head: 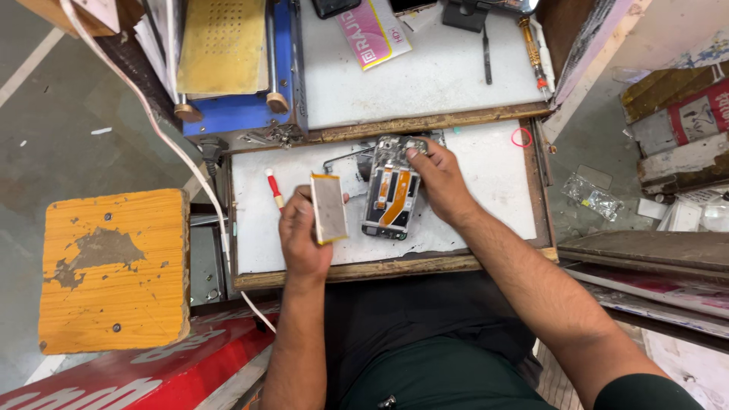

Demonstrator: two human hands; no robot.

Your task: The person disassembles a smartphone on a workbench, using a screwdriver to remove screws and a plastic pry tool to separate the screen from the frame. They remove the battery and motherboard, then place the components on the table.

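Silver battery (329,208) gripped edgewise in your left hand (304,235), frame centre. Right hand (439,182) pins opened phone (392,190) on white mat (486,190), fingertips pressing top end. Battery looks lifted out; next move needs steady hold, gentle handling near orange flex.

A flat silver battery (329,207) stands tilted just left of the opened phone (392,193), which lies flat, orange flex cables exposed.

Our right hand (439,182) covers the opened phone's (392,191) right edge, and our left hand (304,235) hides the flat battery's (329,208) lower corner; parts along the tabletop's (486,175) far edge are too small to tell
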